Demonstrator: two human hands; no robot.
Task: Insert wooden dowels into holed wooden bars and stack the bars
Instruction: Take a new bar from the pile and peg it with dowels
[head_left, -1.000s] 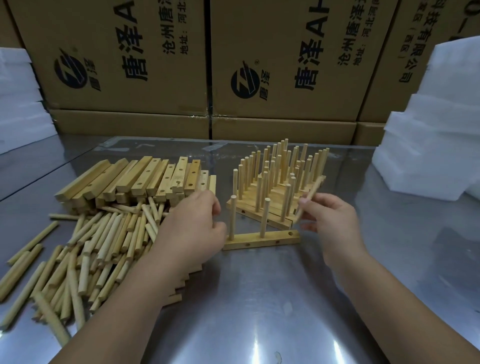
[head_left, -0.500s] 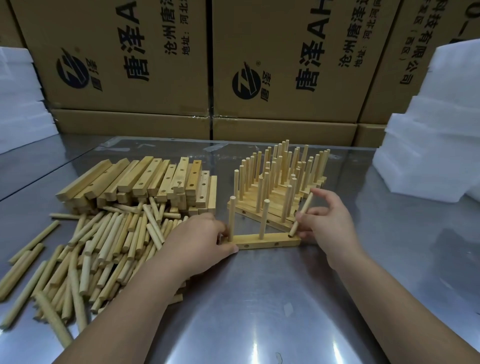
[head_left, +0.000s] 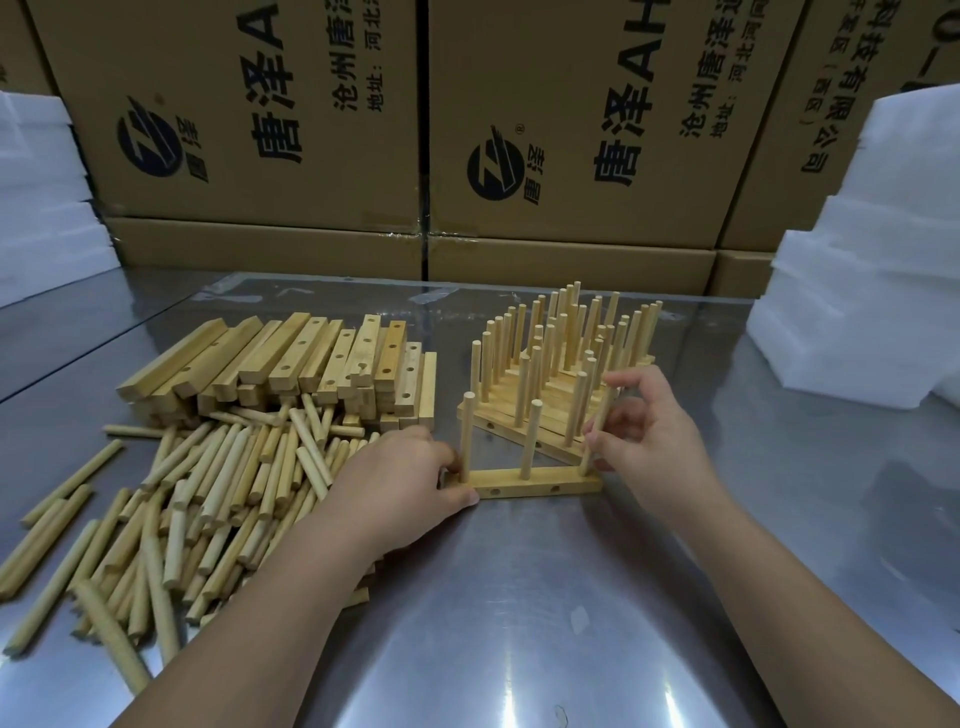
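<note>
Wooden bar (head_left: 535, 483) is laid flat on the shiny metal bench (head_left: 519, 623), near its middle, with two small holes seen in its front face. Two dowels are stood upright in its top, one at the left end (head_left: 467, 436) and one at the centre (head_left: 531, 439). A third dowel (head_left: 597, 431) is held by the right hand (head_left: 649, 431), pinched between thumb and fingertips, so that this grip is clamped on the dowel. It is tilted slightly, and its lower end is met by the bar's right end; how deep it is seated cannot be told. The bar's left end is held by the left hand (head_left: 410, 478), thumb in front and fingers behind, the grip closed around the wood.

Just behind the bar a stack of finished bars (head_left: 498, 415) is placed, bristling with upright dowels. To the left, a pile of holed bars (head_left: 291, 358) is heaped, and a spread of loose dowels (head_left: 223, 493) is scattered in front of it. Printed cardboard boxes (head_left: 260, 130) are ranged along the back, and white foam blocks (head_left: 872, 291) are stacked at the right.
</note>
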